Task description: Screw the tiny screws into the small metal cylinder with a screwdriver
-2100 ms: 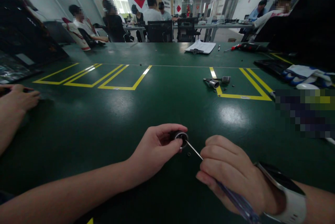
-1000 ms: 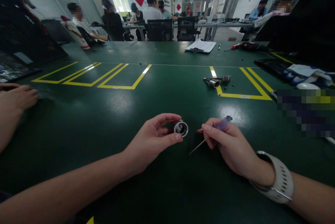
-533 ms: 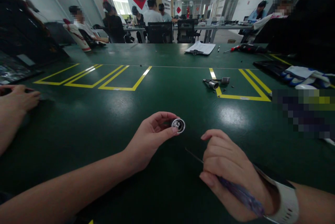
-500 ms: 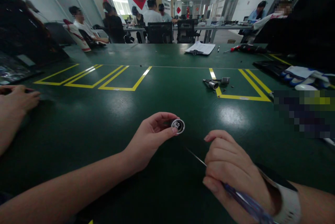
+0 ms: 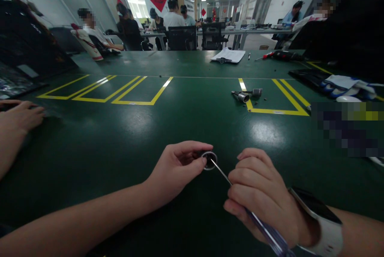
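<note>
Between the thumb and fingers of my left hand is a small round metal socket-like part, its open end facing me. My right hand is wrapped round a screwdriver with a clear purplish handle. Its thin shaft points up and left, and the tip is inside the opening of the metal part. The inside of the part is dark, so what the tip touches there is hidden.
Two similar metal parts lie by the yellow tape on the green table. Behind are a clipboard with papers and a power tool. Another person's hand rests at the left edge.
The screwdriver tip has moved up and left into the metal part's opening. My left hand has brought the part slightly down and to the right.
</note>
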A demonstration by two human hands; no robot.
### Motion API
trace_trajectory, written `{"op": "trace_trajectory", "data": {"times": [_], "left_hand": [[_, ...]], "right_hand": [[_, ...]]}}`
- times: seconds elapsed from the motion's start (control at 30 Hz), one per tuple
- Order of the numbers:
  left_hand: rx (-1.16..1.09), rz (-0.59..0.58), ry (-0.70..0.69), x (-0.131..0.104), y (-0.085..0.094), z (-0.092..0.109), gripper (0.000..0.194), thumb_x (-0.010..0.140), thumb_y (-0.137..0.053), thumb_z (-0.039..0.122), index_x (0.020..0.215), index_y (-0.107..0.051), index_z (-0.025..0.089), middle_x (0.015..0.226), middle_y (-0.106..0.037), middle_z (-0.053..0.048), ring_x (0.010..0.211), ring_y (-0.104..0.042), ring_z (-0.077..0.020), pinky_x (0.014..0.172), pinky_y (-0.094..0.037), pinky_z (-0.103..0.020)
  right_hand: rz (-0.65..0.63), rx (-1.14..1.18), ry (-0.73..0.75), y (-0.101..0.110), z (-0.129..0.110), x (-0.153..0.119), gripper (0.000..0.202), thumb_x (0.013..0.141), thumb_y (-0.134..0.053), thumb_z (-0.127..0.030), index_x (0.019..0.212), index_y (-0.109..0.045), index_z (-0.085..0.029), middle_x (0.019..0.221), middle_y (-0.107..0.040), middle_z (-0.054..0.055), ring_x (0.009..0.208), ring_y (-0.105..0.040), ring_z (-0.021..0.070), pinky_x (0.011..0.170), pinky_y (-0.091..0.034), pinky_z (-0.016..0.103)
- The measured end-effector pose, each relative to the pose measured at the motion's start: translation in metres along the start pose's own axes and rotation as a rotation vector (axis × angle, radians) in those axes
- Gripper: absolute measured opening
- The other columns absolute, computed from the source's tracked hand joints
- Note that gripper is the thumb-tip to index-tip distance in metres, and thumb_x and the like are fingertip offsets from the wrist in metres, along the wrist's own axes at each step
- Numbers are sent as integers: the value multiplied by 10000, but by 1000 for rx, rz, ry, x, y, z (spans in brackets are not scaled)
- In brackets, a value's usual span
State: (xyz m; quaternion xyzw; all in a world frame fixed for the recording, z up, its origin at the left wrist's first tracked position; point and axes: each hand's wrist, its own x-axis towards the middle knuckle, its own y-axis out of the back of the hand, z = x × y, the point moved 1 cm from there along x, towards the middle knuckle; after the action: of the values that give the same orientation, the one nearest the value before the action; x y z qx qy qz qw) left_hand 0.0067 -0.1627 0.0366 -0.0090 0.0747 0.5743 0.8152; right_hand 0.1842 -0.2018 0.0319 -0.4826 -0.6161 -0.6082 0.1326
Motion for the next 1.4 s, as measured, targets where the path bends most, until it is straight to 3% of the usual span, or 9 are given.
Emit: {"op": "trace_trajectory", "data": {"times": [0.3, 0.67, 0.83, 0.93, 1.0, 1.1, 1.23, 1.4], "left_hand": [[152, 74, -131, 0, -4, -2, 169, 694, -619, 143, 831, -713, 172, 936, -719, -49, 818, -672, -175, 692, -548, -260], [203, 77, -233, 1, -1, -8, 181, 690, -578, 127, 824, -697, 154, 903, -720, -47, 778, -679, -162, 665, -563, -258], [76, -7, -105, 6, 5, -6, 240, 720, -588, 134, 948, -662, 150, 917, -713, -47, 811, -669, -148, 742, -556, -267], [33, -45, -135, 15, 12, -8, 426, 662, -624, 68, 1075, -603, 171, 1052, -677, -48, 880, -655, -149, 813, -535, -290], [87, -58, -186, 24, 17, -11, 453, 659, -636, 66, 1098, -583, 159, 1048, -668, -55, 899, -647, -155, 842, -522, -315], [287, -30, -294, 43, 27, -12, 415, 684, -655, 124, 1092, -583, 145, 1013, -651, -64, 886, -634, -167, 796, -525, -332], [758, 63, -520, 75, 43, -5, 417, 672, -691, 143, 1079, -608, 173, 919, -611, -46, 813, -581, -172, 731, -493, -342], [993, 78, -598, 121, 56, -1, 293, 612, -768, 283, 814, -606, 146, 851, -566, -42, 839, -521, -207, 767, -428, -363]], "right_hand": [[-25, -17, 17, -3, -2, -2, 160, 874, -523, -205, 723, -541, -156, 616, -592, 3, 620, -507, 129, 759, -394, 360], [-65, -28, 29, -5, -3, -6, 120, 850, -539, -165, 730, -535, -152, 618, -568, 7, 625, -461, 131, 744, -391, 378], [-1, 68, -13, -1, -2, -2, 92, 863, -509, -168, 775, -524, -149, 642, -572, 19, 653, -491, 136, 746, -416, 375], [4, 100, -41, 1, 1, -1, 51, 841, -516, -134, 792, -525, -144, 684, -577, 30, 684, -498, 139, 765, -419, 386], [-26, 126, -59, 1, 3, 1, 43, 817, -536, -102, 828, -528, -143, 728, -587, 35, 709, -504, 141, 768, -418, 386], [-54, 184, -146, 1, 7, 4, 101, 806, -553, -84, 873, -528, -156, 787, -593, 34, 745, -519, 144, 745, -418, 362], [2, 244, -396, 4, 17, 14, 32, 835, -541, -143, 825, -545, -173, 760, -574, 21, 711, -526, 141, 661, -419, 321], [63, 494, -769, 0, 52, 30, 151, 839, -553, -331, 810, -591, -188, 765, -593, 18, 698, -549, 158, 619, -427, 307]]}}
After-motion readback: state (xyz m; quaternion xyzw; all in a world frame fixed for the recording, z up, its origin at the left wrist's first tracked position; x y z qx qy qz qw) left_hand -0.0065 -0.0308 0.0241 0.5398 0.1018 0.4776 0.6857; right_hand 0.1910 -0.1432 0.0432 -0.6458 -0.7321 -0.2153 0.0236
